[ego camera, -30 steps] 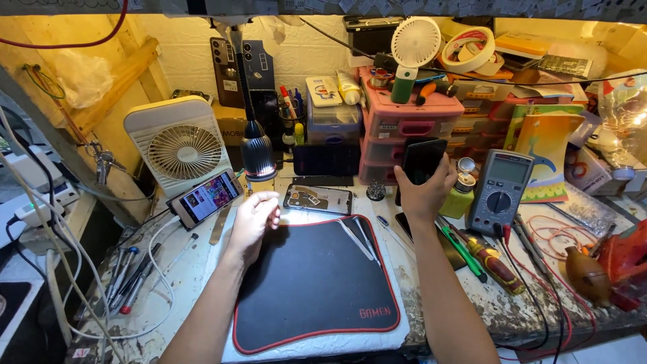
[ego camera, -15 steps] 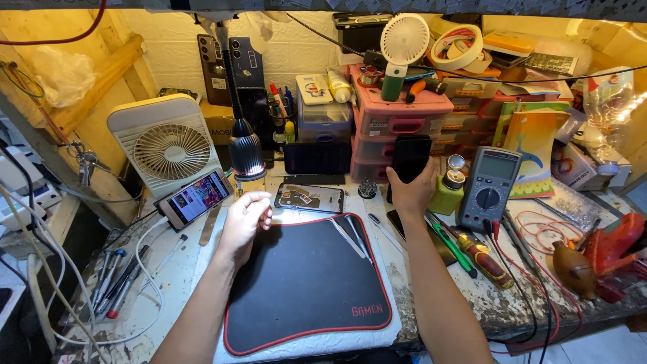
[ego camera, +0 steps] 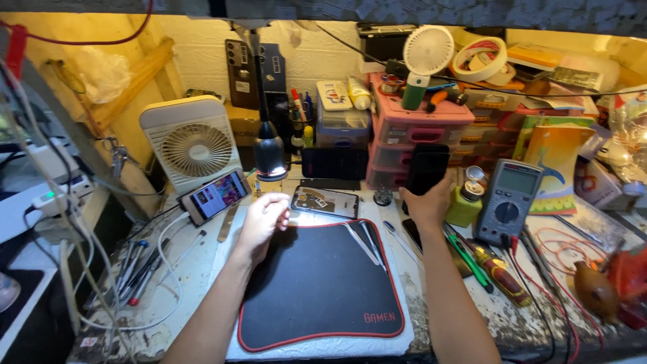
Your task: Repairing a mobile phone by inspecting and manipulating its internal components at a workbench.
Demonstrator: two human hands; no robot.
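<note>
My right hand [ego camera: 427, 203] holds a black phone [ego camera: 426, 168] upright in front of the pink drawer unit [ego camera: 418, 128]. My left hand [ego camera: 263, 219] hovers over the top-left corner of the black red-edged mat [ego camera: 317, 283], fingers loosely curled with nothing visible in them. Just right of it an opened phone body [ego camera: 325, 201] lies flat at the mat's far edge. Two metal tweezers [ego camera: 367, 241] rest on the mat's upper right part.
A white desk fan [ego camera: 192, 143] and a lit phone [ego camera: 216, 195] stand at the left. A lamp [ego camera: 269, 152] hangs over the bench. A multimeter [ego camera: 509, 201], a green bottle [ego camera: 465, 205] and screwdrivers [ego camera: 488, 263] lie at the right. Cables and pens clutter the left edge.
My right hand has lifted the black phone slightly and brought it closer to the drawers. My left hand has curled a little at the mat's corner. The view has shifted slightly.
</note>
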